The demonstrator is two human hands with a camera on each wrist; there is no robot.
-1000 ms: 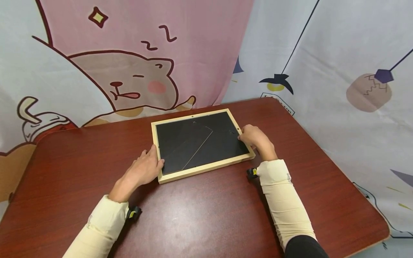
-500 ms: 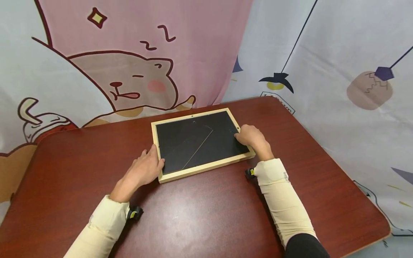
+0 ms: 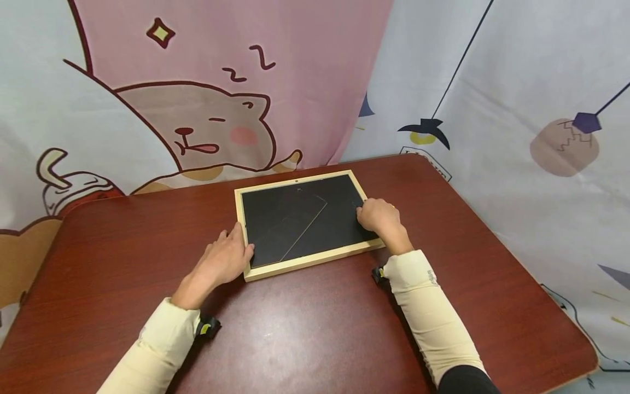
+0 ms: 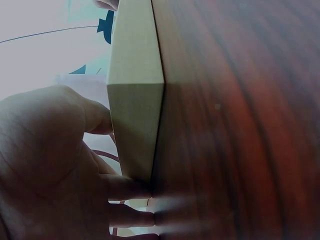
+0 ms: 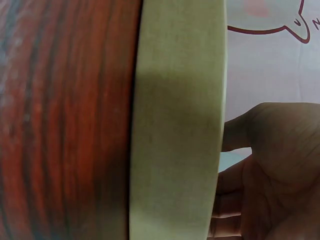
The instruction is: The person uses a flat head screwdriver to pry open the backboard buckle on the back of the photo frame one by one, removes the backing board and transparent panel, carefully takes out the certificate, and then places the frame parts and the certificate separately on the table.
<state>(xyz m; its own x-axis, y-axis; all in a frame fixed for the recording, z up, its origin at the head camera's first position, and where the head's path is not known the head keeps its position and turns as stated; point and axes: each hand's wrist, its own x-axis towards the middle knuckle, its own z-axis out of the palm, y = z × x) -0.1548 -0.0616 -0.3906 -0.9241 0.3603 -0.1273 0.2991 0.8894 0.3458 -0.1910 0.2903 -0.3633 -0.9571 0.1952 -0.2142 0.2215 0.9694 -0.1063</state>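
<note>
A small black board (image 3: 275, 224) in a pale wooden frame (image 3: 315, 259) lies flat on the table, with a thin light line running diagonally across it. My left hand (image 3: 225, 260) holds its left side near the front corner, thumb over the frame. In the left wrist view, the fingers (image 4: 127, 216) reach down beside the frame's side to the tabletop. Over the right side of the board is my right hand (image 3: 380, 219), fingers bent and thumb side on the black surface. The right wrist view shows its fingers (image 5: 227, 205) partly behind the frame, so I cannot tell whether they pinch anything.
The reddish-brown table (image 3: 295, 339) extends around the board, its right edge slanting toward the front. Behind it hangs a printed curtain (image 3: 315, 109) with a sleeping bear. A black wrist device (image 3: 208, 327) sits at my left cuff, another wrist device (image 3: 379, 275) at my right.
My right hand has shifted left from the frame's right side farther onto the black surface, its fingers more bent. My left hand keeps its hold; the whole head view has shifted slightly.
</note>
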